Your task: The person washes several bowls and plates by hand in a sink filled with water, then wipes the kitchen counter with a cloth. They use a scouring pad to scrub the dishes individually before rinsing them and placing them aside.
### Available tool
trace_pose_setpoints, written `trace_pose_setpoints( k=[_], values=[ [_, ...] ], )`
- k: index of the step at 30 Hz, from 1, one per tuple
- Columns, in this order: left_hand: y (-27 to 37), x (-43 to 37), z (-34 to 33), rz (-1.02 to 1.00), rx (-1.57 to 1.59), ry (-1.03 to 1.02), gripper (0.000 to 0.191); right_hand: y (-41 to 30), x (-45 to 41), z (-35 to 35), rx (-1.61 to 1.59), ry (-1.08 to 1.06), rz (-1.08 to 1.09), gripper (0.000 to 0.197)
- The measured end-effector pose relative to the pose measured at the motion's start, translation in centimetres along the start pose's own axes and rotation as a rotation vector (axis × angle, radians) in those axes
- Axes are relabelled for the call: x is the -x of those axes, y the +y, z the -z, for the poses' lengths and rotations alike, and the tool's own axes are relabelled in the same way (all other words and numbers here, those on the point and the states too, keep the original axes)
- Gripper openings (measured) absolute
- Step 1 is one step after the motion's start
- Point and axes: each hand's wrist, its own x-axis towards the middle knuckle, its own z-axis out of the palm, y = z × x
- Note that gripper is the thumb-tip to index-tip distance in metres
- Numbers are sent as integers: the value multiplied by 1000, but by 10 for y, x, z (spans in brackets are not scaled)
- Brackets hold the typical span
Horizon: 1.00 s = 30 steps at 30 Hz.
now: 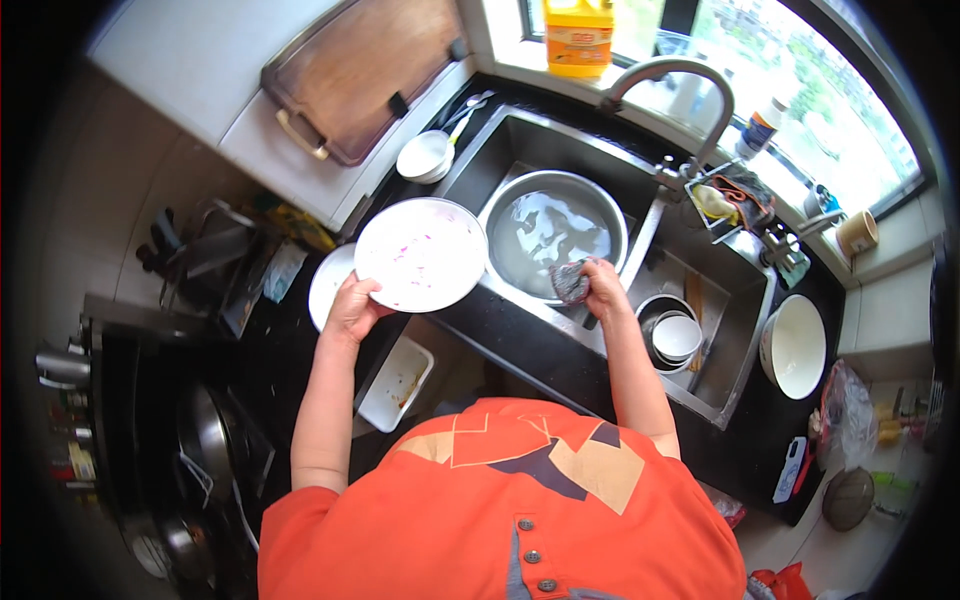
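Note:
My left hand (358, 306) grips the near-left rim of a white plate (421, 255), which bears small pink marks or scraps. The plate is held up left of the sink, partly over another white dish (330, 281) on the counter. In my right hand (600, 286) is a grey scouring cloth or pad (570, 283), at the near-right rim of a metal basin (556, 232). Cloudy water fills the basin, which sits in the left bowl of a steel double sink (517, 135). Smaller bowls (676, 336) are nested in the right sink bowl, beside wooden chopsticks (694, 296).
Stacked white bowls (424, 156) stand behind the plate. A tall faucet (675, 67) arches behind the sink, near a wire caddy (724, 199) with cloths. To the right are a large white bowl (795, 346) and a phone (790, 469). Below the counter sits a white tray (394, 386).

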Motion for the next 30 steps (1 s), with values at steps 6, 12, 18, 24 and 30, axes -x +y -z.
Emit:
trace_pose_setpoints(
  k=[6,12,18,24,30],
  values=[
    [-38,-81,-89,45,-306,-93,48,16,-26,18,252,203,80,8],
    [-94,-165,-116,268,-556,-15,51,16,-36,15,723,300,175,23],
    [-139,-219,-135,267,-680,14,49,-10,-79,19,1321,154,120,31],
    [-179,-265,-132,167,-753,-10,55,-16,-153,35,1806,358,46,24],
    [-201,-288,-112,202,-724,53,45,41,-164,34,1769,392,-62,25]
  ],
)
